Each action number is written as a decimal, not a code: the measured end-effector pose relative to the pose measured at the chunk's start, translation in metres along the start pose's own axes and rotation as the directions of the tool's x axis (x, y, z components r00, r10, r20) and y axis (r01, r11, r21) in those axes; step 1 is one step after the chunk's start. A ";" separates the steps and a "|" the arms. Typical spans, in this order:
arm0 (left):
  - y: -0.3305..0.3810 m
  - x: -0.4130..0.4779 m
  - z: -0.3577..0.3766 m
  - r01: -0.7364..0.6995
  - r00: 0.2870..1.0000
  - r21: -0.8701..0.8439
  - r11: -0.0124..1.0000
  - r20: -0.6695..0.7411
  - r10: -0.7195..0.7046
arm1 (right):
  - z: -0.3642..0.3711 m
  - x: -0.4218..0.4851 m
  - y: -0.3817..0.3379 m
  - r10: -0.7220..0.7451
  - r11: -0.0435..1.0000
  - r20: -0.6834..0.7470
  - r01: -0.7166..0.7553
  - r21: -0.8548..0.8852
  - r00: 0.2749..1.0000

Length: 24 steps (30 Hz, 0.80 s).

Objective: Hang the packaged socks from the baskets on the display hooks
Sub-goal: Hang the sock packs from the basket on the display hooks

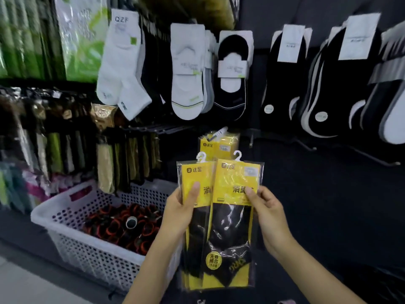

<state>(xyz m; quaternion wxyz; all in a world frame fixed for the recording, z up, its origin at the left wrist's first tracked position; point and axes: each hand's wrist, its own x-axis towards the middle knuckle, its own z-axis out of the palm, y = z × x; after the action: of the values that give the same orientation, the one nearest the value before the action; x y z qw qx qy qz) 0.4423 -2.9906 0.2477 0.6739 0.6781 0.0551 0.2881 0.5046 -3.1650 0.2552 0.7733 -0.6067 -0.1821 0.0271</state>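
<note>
Low in the middle of the head view I hold yellow-and-black sock packs with white plastic hangers. My left hand (183,210) grips a small stack of packs (194,235), thumb on the yellow card. My right hand (268,213) pinches the front pack (232,218) at its right edge, fanned off the stack. Just behind and above them, more of the same yellow packs (219,144) hang on a display hook (219,131). A white perforated basket (72,238) at lower left holds rolled black-and-orange socks (122,227).
The dark wall carries white ankle socks (119,69), white and black no-show socks (188,73) and black pairs (285,77) at the right. Bare hooks (372,157) stick out at right. Racks of packaged socks (54,150) fill the left.
</note>
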 end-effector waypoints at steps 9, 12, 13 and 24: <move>-0.010 0.020 -0.065 -0.072 0.983 0.180 0.981 -0.155 0.101 | 0.028 0.059 0.002 0.006 0.994 -0.046 -0.011 -0.112 0.999; -0.011 0.019 -0.080 -0.067 0.974 0.192 0.979 -0.200 0.106 | 0.042 0.077 0.001 -0.043 0.984 -0.043 0.035 -0.174 0.998; -0.011 0.019 -0.084 -0.064 0.971 0.198 0.978 -0.214 0.106 | 0.046 0.083 0.002 -0.052 0.983 -0.048 0.043 -0.177 0.998; -0.013 0.019 -0.086 -0.067 0.961 0.138 0.988 -0.258 0.101 | 0.062 0.126 0.032 0.238 0.969 -0.220 -0.246 -0.009 0.946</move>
<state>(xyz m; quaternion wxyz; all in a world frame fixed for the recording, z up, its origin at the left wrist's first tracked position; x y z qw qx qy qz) 0.4225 -2.9051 0.2348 0.6028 0.6771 0.1340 0.4002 0.6083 -3.0656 0.2685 0.7682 -0.6377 -0.0210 0.0522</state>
